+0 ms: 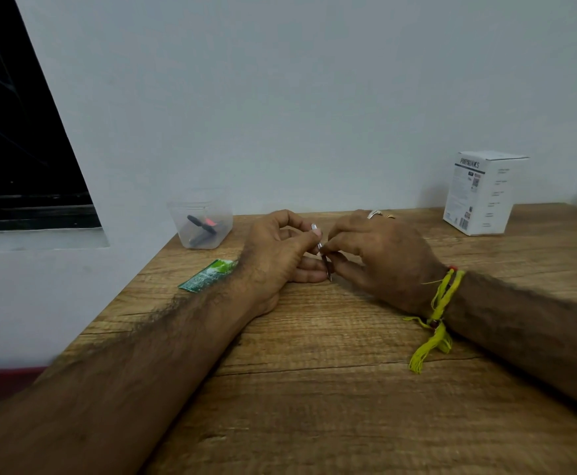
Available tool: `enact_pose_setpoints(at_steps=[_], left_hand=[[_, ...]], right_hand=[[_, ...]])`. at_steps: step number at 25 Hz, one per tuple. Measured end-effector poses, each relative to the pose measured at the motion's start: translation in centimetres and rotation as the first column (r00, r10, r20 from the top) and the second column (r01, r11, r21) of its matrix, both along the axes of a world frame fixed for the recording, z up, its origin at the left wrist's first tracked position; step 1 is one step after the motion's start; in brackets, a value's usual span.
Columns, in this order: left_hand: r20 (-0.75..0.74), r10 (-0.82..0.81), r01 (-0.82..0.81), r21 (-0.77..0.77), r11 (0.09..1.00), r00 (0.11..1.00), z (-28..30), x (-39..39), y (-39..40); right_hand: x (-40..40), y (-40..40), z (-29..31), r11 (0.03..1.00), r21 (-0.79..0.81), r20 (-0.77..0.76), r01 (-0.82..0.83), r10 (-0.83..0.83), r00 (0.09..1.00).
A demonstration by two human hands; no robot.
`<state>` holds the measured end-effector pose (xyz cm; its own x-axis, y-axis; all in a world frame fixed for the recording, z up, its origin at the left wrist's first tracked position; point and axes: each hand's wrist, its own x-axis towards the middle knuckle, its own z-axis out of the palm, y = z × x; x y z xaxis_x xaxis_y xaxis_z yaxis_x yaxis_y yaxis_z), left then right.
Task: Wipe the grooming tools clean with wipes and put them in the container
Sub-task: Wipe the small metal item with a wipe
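One slim metal tool point(322, 252) in the head view is pinched by both our hands, left hand point(277, 258) at its top, right hand point(376, 258) lower; its long axis runs steeply down toward the table point(314, 371). One container point(202, 223) with dark tools sits beyond-left, nearer our left hand; one green wipe packet point(208, 274) lies beside it.

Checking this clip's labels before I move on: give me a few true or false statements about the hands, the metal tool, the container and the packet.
1. Both hands, left hand and right hand, hold the thin metal tool. True.
2. The clear container is empty. False: dark tools, one with orange, lie inside.
3. The green wipe packet lies on the wooden table. True.
4. The white box stands at the table's left corner. False: it stands far right, by the wall.
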<state>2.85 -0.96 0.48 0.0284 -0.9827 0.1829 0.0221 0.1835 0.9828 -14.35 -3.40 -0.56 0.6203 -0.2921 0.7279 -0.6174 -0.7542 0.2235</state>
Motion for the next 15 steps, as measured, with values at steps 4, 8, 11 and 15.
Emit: enact_pose_setpoints(at_steps=[4,8,11,15], left_hand=[[-0.007,-0.003,0.003,-0.007,1.000,1.000,-0.09,-0.05,-0.05],[-0.001,-0.007,0.007,-0.020,1.000,1.000,-0.18,-0.02,-0.09],[0.004,0.001,-0.001,-0.023,1.000,1.000,-0.18,-0.11,-0.12],[0.000,0.003,-0.003,-0.026,1.000,1.000,-0.13,-0.09,-0.12]], right_hand=[[0.00,0.09,0.03,1.000,-0.018,-0.020,-0.017,0.016,1.000],[-0.10,0.08,-0.08,0.999,-0.053,-0.056,-0.006,0.003,0.998],[-0.06,0.18,0.05,0.998,-0.062,-0.059,-0.032,0.029,0.998],[0.11,0.41,0.12,0.997,-0.069,-0.075,-0.026,0.020,0.997]])
